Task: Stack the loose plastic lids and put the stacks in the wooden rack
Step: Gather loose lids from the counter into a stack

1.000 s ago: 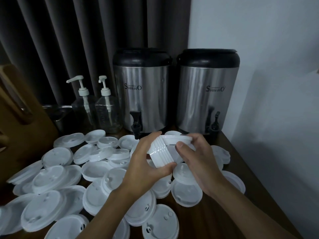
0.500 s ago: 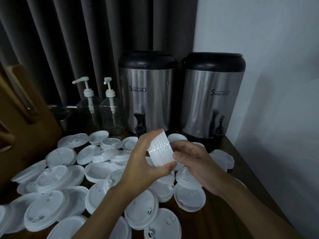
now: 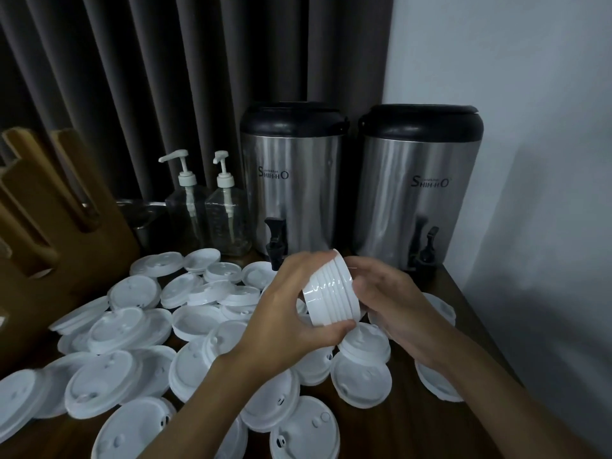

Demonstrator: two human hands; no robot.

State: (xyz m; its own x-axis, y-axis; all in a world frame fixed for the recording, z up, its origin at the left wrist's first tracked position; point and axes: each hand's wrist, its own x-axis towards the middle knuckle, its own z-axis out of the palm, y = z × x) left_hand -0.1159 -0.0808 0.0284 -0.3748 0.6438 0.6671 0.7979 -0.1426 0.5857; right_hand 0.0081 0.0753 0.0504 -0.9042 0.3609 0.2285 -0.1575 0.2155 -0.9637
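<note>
Gripping the stack of lids (image 3: 331, 291) in the left hand (image 3: 281, 316), up off the table (image 3: 430, 432) and dead centre in the scene, just above the loose lids (image 3: 132, 327). Clamping it hard, with the thumb pressed along the near underside and the fingers curled over the far side. Tipped right over onto its side now, wide rims facing right, far steeper than a second ago when sitting flatter with the top lid showing. And over to the right hand (image 3: 387, 296): gone from the top of the stack since then, swung round to the wide end, palm turned toward the rims, fingers relaxed, close together and gently bent, pinching nothing. Hard to say whether brushing the outermost rim or only hanging just beside it. Otherwise the same spot for the stack, just near of the black tap on the left dispenser (image 3: 291, 193). No change in the loose lids either, still scattered and overlapping across the left and near parts of the table. More of the wooden rack (image 3: 43, 220) showing at the far left than before, standing beside the pile. Further back, as earlier, two pump bottles (image 3: 187, 213), the right dispenser (image 3: 417, 200), a dark curtain (image 3: 132, 77) and a pale wall (image 3: 513, 61).
</note>
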